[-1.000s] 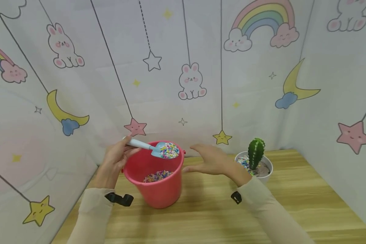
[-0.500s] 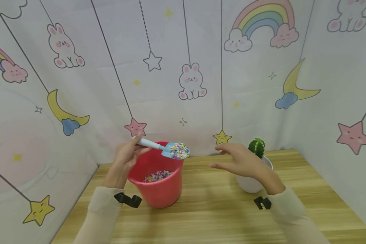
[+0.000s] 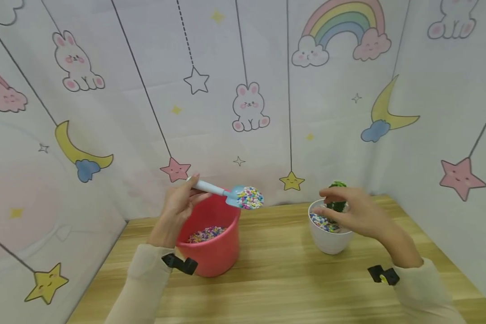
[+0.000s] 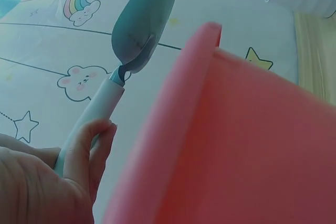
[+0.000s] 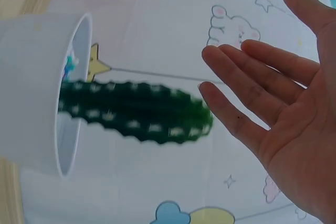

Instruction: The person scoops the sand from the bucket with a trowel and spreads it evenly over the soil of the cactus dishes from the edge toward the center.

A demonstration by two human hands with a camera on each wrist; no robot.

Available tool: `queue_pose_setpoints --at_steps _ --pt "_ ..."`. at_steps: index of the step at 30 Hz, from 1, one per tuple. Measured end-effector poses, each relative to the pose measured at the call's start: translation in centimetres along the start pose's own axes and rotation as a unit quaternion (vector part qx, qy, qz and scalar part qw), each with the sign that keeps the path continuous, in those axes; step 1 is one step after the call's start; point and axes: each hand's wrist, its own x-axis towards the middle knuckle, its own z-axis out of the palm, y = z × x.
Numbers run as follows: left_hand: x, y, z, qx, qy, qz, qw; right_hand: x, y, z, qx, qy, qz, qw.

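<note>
My left hand point(image 3: 177, 211) grips the white handle of a small light-blue shovel point(image 3: 235, 195), its blade heaped with multicoloured pebbles point(image 3: 251, 198). The shovel hangs above the right rim of a pink bucket point(image 3: 216, 258), which has more pebbles point(image 3: 205, 234) in its bottom. In the left wrist view the underside of the shovel point(image 4: 144, 22) shows above the bucket wall. My right hand point(image 3: 360, 211) is held with fingers extended near a white pot point(image 3: 330, 243), partly covering the cactus point(image 3: 337, 204) in it. Pebbles cover part of the pot's soil. The right wrist view shows the cactus point(image 5: 136, 111) beside my spread fingers.
Bucket and pot stand on a wood-grain table point(image 3: 275, 274), with a stretch of tabletop between them. Behind and to both sides hangs a white cloth point(image 3: 146, 112) printed with rabbits, stars, moons and rainbows.
My left hand has carried the loaded shovel rightward, from over the bucket's middle to past its right rim. My right hand has moved right, away from the bucket to the potted cactus.
</note>
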Motion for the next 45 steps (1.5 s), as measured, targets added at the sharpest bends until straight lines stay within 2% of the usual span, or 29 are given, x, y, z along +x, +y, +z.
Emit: queue_pose_setpoints --at_steps 4,13,20,28,40,45 --pt "0.1 -0.4 1.1 0.0 -0.002 -0.001 1.0 -1.1 1.0 -1.0 -0.01 0.016 0.019 1.0" --pt "0.4 -1.6 3.4 0.003 0.007 -0.022 0.9997 -3.0 3.1 -2.3 -0.05 0.057 0.018 0.997" --pt "0.4 -2.7 5.0 0.008 0.011 -0.026 0.9996 -3.9 4.2 -2.9 -0.049 0.07 0.051 0.995" --pt "0.3 -4.0 6.7 0.004 0.006 -0.013 0.9999 -4.4 5.8 -2.8 -0.035 0.036 0.097 0.994" --pt "0.4 -5.0 8.7 0.005 0.006 -0.029 0.9996 -3.8 9.1 -0.7 -0.086 -0.016 0.095 0.992" --pt "0.5 -5.3 9.3 -0.012 -0.002 -0.029 0.9995 -3.6 10.0 0.5 -0.065 -0.064 0.115 0.989"
